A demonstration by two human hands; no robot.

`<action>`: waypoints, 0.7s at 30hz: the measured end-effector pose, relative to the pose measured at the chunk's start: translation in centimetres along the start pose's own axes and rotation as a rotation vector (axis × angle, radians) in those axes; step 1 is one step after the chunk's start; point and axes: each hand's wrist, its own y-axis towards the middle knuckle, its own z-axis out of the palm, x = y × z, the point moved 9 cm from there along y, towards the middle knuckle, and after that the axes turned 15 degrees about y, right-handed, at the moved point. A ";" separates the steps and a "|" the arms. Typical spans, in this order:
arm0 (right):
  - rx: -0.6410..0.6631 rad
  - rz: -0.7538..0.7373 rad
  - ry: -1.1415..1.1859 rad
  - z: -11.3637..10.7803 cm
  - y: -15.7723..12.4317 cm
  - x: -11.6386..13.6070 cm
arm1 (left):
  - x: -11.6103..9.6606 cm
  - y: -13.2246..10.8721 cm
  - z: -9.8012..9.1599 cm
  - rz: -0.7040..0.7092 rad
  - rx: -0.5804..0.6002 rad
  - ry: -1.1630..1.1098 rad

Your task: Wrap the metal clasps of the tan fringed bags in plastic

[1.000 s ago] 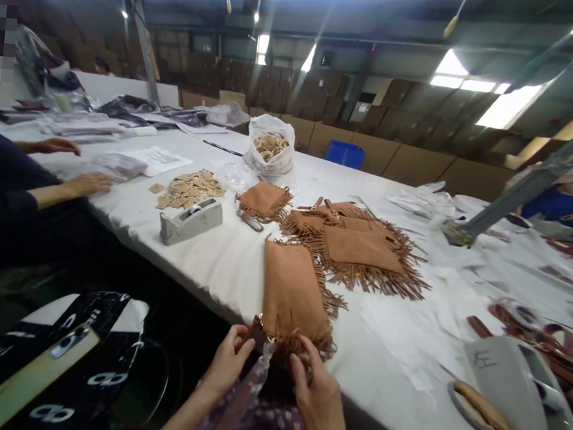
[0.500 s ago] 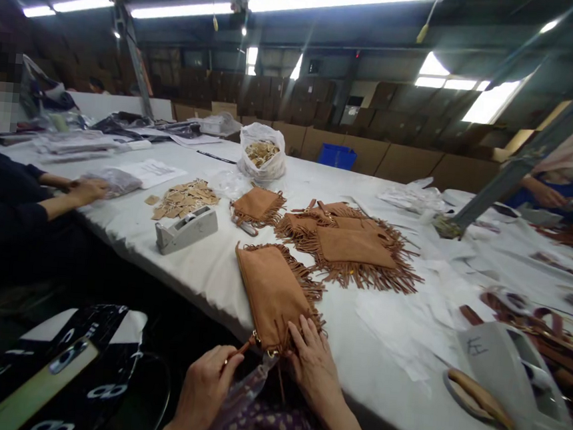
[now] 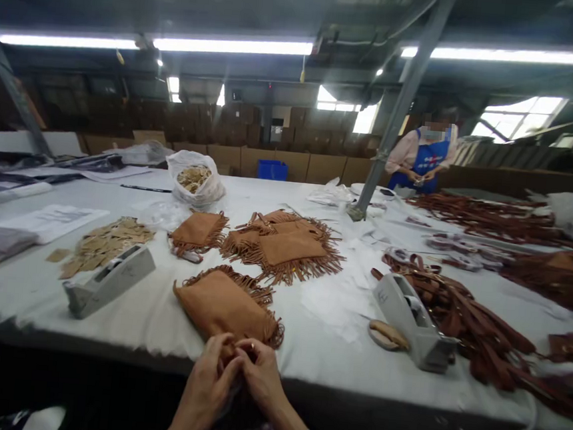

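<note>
A tan suede fringed pouch (image 3: 219, 301) lies at the table's near edge in front of me. My left hand (image 3: 206, 385) and my right hand (image 3: 259, 376) meet at its near end, fingers pinched together on the pouch's corner where a small metal ring glints. Both hands are closed on that end of the pouch. Behind it lies a heap of more fringed pouches (image 3: 284, 245), with a single pouch (image 3: 197, 229) to their left.
A grey tape dispenser (image 3: 107, 280) sits left of the pouch, another (image 3: 411, 313) to the right beside brown leather straps (image 3: 463, 314). Tan tags (image 3: 106, 239) and a plastic bag (image 3: 194, 180) lie further back. A person in a blue apron (image 3: 424, 160) stands at the far side by a metal post (image 3: 401, 104).
My view swung to the right. The pouch turned and slid toward the table edge, and my right hand came off its top to join the left at its near end.
</note>
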 end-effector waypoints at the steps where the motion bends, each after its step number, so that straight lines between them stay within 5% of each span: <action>1: -0.017 0.005 0.033 -0.8 0.1 -0.2 | -0.2 0.7 0.6 0.031 0.032 -0.052; 5: -0.107 -0.010 0.130 -3.6 0.2 -0.5 | -1.8 2.3 4.1 0.209 0.371 -0.176; 8: -0.140 0.004 0.111 -4.9 0.1 -0.4 | -2.6 2.8 5.3 0.279 0.493 -0.144; 17: -0.086 -0.108 -0.114 -5.7 -0.9 1.6 | -1.3 3.0 7.7 0.184 0.530 -0.161; 21: -0.073 -0.162 -0.225 -6.8 -1.4 1.9 | 1.0 2.8 7.9 0.076 0.405 -0.142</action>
